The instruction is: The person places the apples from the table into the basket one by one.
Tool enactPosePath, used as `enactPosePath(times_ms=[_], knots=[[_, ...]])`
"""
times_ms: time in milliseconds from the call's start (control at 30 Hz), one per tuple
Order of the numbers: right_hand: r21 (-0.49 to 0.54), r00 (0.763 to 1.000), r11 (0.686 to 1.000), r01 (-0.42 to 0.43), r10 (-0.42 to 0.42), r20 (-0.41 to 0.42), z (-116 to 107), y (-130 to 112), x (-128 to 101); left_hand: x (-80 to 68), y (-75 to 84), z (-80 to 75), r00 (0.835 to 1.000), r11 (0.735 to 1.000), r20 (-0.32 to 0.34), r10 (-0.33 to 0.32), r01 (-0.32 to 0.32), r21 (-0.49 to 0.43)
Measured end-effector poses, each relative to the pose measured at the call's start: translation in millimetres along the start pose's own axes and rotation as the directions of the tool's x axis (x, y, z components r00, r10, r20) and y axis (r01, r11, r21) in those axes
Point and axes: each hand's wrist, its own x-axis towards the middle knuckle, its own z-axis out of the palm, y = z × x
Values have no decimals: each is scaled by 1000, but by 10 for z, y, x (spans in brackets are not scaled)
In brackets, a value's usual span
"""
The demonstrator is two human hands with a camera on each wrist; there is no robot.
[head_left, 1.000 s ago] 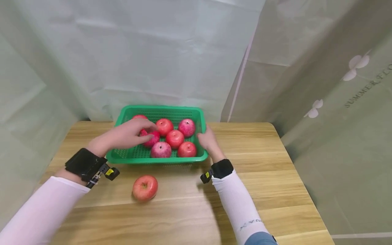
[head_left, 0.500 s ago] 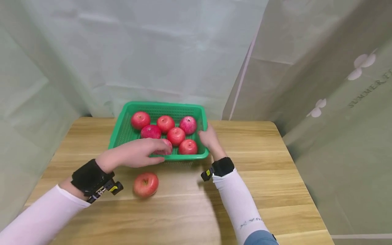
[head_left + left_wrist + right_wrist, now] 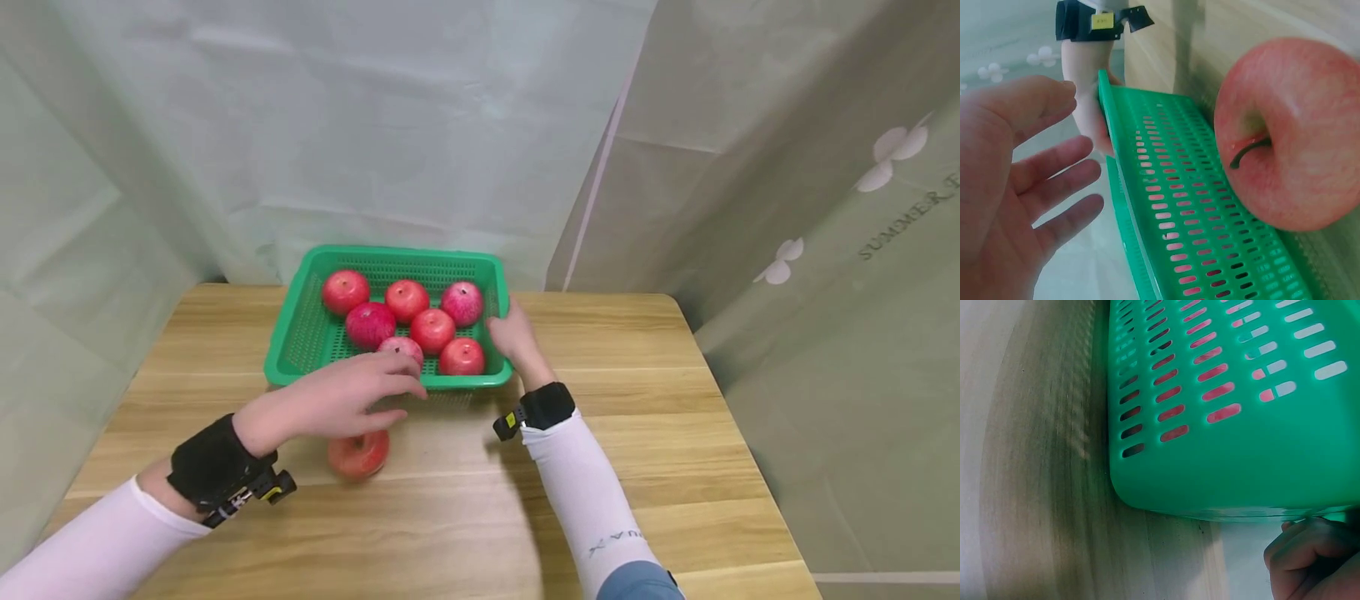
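Observation:
A green perforated basket (image 3: pixel 480 381) holds several red apples, among them a dark red apple (image 3: pixel 371 326) at left and a paler apple (image 3: pixel 402 346) at the front, partly behind my left fingers. My left hand (image 3: pixel 341 396) hovers over the front rim, fingers spread and holding nothing. Below it a loose apple (image 3: pixel 358 458) lies on the table, partly covered by the hand; its stem shows in the left wrist view. My right hand (image 3: pixel 517 337) grips the basket's right rim, thumb over the edge. Curled fingers (image 3: pixel 1310 550) appear there in the right wrist view.
The wooden table (image 3: pixel 637 467) carries the basket near its back edge. Pale hanging sheets (image 3: pixel 420 125) stand close behind and at both sides. Each wrist wears a black band with a small camera, such as the left band (image 3: pixel 213 462).
My left hand has left the dark red apple at the basket's left, passed over the front apple and drawn back toward the loose apple. My right hand keeps its grip on the rim.

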Motion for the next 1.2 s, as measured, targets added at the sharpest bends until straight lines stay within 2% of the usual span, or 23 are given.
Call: enactPosePath(times_ms=[300, 600, 933, 1067, 1200], knots=[[-10, 1000, 1000, 3, -3, 0, -21, -36, 4, -87, 79, 103, 995, 999, 102, 1, -4, 34], [-19, 1000, 1000, 22, -22, 1, -28, -40, -10, -231, 70, 223, 974, 994, 204, -101, 105, -10], [-23, 1000, 1000, 10, -10, -12, -13, -24, -4, -409, 15, 409, 972, 988, 194, -132, 145, -55], [-19, 1000, 1000, 1, -1, -14, -11, -20, -5, -437, 12, 435, 976, 988, 175, -127, 141, -69], [-17, 1000, 1000, -3, 3, -10, -11, -20, -12, -459, 4, 440, 974, 985, 185, -134, 152, -83]])
